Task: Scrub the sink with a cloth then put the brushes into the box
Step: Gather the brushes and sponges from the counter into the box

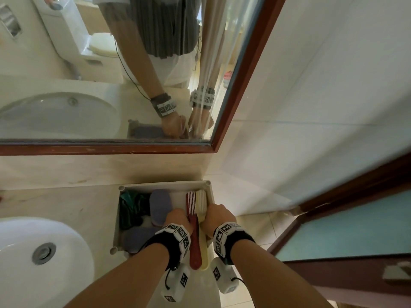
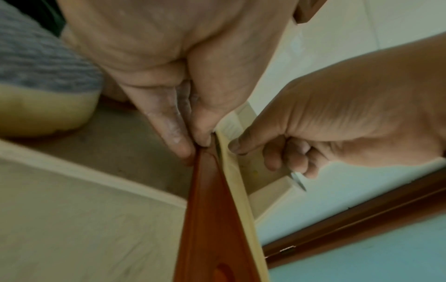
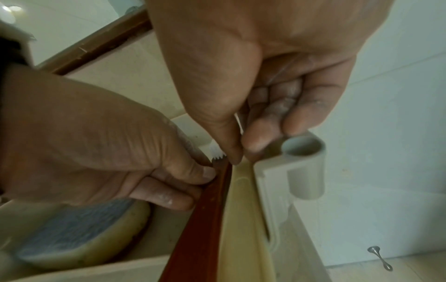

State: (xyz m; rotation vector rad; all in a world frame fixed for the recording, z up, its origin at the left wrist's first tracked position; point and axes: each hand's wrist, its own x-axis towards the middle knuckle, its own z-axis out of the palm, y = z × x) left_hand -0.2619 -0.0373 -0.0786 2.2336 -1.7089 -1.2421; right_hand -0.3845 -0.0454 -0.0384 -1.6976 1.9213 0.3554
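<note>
Sink, white with a metal drain, sits at the lower left of the head view only; neither wrist camera reaches it. Beige countertop carries the open pale box, set against the wall below the mirror, right of the basin. Only the head view shows the box's full contents: a dark green cloth bunched at the left, grey-topped sponges in the middle, and two brushes along the right wall.

Red brush and cream brush lie side by side, touching, white bristle heads toward the wall. Their handles cross the near rim and overhang it toward the person.

Left wrist view adds the grip detail: the left hand pinches the red handle between thumb and forefinger, beside a sponge with a yellow underside. Right wrist view shows the right hand with thumb and forefinger pinching the cream handle, remaining fingers curled, next to the tubular corner post of the box. That view alone shows the red brush's bristle tips between the two thumbs, and a small metal object on the floor, too small to identify.
</note>
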